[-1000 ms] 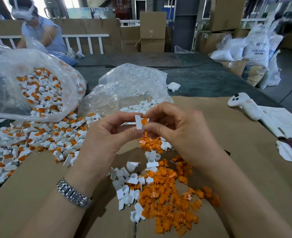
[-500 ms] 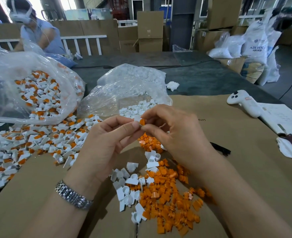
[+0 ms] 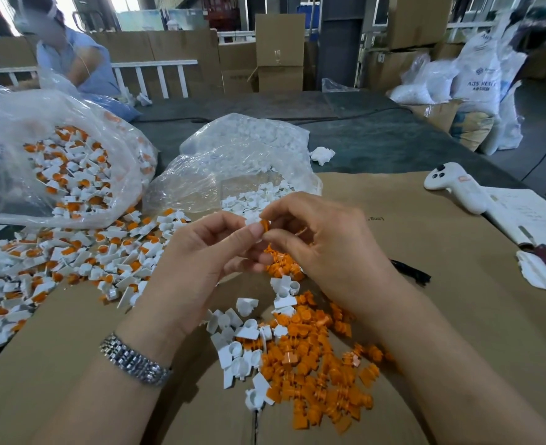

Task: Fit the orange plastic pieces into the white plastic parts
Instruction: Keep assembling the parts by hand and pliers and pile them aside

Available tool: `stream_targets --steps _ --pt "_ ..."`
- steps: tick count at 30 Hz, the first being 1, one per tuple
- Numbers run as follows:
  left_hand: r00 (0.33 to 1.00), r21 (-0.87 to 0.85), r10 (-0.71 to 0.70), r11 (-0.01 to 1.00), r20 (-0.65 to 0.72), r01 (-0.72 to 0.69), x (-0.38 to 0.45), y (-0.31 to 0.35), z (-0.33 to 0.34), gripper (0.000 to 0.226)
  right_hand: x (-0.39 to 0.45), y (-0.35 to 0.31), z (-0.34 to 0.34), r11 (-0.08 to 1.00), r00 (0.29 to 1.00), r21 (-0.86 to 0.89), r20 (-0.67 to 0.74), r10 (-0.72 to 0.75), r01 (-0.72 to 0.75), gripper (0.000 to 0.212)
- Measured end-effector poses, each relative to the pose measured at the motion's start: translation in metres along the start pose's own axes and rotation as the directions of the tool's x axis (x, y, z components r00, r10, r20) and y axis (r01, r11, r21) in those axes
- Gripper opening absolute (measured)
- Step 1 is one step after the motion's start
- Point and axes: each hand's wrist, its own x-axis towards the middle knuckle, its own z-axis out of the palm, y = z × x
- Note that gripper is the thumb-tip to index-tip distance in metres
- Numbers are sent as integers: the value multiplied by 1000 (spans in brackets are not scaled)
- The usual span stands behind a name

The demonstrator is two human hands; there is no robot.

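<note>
My left hand [image 3: 207,261] and my right hand [image 3: 326,248] meet fingertip to fingertip above the cardboard. Between thumb and forefinger my right hand pinches a small orange piece [image 3: 265,225]. My left hand pinches a white part [image 3: 251,220], mostly hidden by its fingers, right against the orange piece. Below the hands lie a heap of loose orange pieces [image 3: 310,364] and a few loose white parts [image 3: 239,342].
Assembled white-and-orange parts [image 3: 82,252] spread at the left and fill a clear bag [image 3: 56,162]. A second clear bag [image 3: 242,168] holds white parts. A white controller [image 3: 454,187] and papers [image 3: 528,216] lie at the right. Another person [image 3: 69,56] works at the far left.
The white part, plainly visible a second ago, is now mostly covered by my left fingers. The hands have stayed together in about the same place.
</note>
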Motion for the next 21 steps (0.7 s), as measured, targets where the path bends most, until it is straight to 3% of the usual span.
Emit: stream_targets --steps 21 --pt "997 161 -62 986 53 53 0 2 -9 19 0 -4 -4 993 985 -113 168 34 -15 19"
